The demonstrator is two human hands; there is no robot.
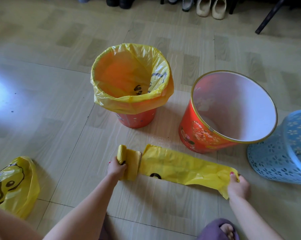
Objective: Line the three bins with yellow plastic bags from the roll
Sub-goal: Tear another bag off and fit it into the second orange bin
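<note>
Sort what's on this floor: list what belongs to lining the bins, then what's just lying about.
Belongs to the job:
roll of yellow bags, in the left hand
pulled-out bag, its end in the right hand
lined red bin
unlined red bin
blue bin

Just lying about:
loose yellow bag
shoes along the far edge

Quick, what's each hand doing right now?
Left hand: grip closed on the bag roll.
Right hand: grip closed on the end of the unrolled yellow bag.
</note>
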